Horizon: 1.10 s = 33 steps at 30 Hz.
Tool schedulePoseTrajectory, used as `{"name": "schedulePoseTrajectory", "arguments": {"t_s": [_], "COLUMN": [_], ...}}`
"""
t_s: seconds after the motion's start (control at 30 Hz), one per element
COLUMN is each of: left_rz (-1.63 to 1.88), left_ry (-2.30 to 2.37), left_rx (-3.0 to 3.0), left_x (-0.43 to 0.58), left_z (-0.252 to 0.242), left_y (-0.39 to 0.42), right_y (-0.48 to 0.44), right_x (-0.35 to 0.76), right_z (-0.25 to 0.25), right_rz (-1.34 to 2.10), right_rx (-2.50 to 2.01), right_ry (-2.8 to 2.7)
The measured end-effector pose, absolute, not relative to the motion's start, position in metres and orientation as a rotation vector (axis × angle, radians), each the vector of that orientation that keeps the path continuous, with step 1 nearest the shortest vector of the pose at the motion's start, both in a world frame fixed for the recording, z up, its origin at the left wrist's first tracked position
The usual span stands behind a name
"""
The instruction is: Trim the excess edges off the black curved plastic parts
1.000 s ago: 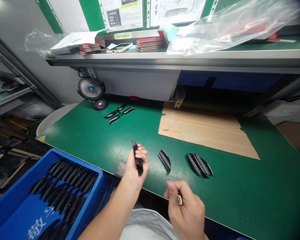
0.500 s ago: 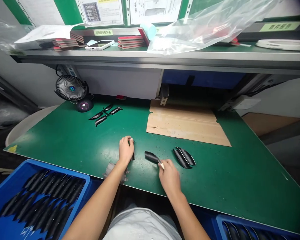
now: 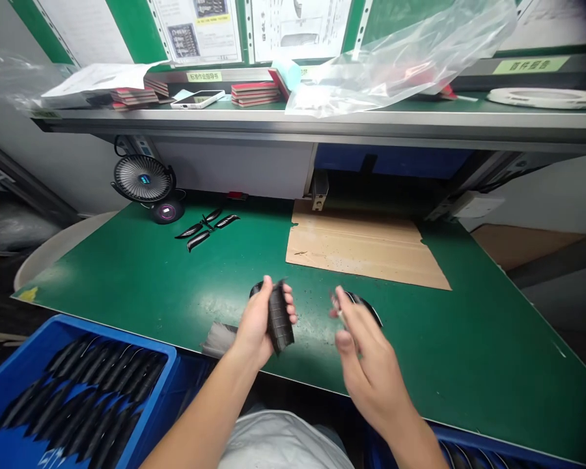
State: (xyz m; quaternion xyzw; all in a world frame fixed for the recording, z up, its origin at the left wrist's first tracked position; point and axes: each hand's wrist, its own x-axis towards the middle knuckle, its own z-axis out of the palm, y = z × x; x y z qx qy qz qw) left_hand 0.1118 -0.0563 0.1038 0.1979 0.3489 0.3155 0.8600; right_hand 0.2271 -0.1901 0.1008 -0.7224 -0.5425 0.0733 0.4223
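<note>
My left hand (image 3: pixel 260 320) is closed around a curved black ribbed part (image 3: pixel 279 315), held upright above the near edge of the green table (image 3: pixel 469 352). My right hand (image 3: pixel 364 355) hovers just to its right, fingers pinched on a small thin tool that I cannot make out clearly. Behind my right hand, two more black curved parts (image 3: pixel 366 302) lie on the mat, partly hidden by my fingers.
A blue bin (image 3: pixel 53 391) with several black parts sits at lower left; another blue bin's edge (image 3: pixel 493 449) shows at lower right. A cardboard sheet (image 3: pixel 361 244), a small fan (image 3: pixel 144 179) and three loose black parts (image 3: pixel 205 228) lie farther back. A shelf (image 3: pixel 322 117) overhangs the table.
My left hand has lifted off the table holding a black part. The part that lay between my hands is gone from the mat. My right hand rose and moved right.
</note>
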Motion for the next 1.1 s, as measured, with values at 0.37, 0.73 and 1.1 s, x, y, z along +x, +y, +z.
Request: {"name": "schedulePoseTrajectory", "arguments": {"t_s": [0.37, 0.73, 1.1], "left_rz": [1.106, 1.122, 1.177], "left_ry": [0.783, 0.757, 0.83], "left_rx": [0.263, 0.436, 0.477], "left_x": [0.104, 0.096, 0.095], "left_z": [0.131, 0.142, 0.142], "left_y": [-0.058, -0.068, -0.075], "right_y": [-0.194, -0.194, -0.193], "right_x": [0.181, 0.181, 0.176], "right_z": [0.099, 0.11, 0.104], "right_rz": [0.718, 0.777, 0.588], "right_rx": [-1.629, -1.76, -1.867], "right_ry": [-1.312, -1.376, -1.43]}}
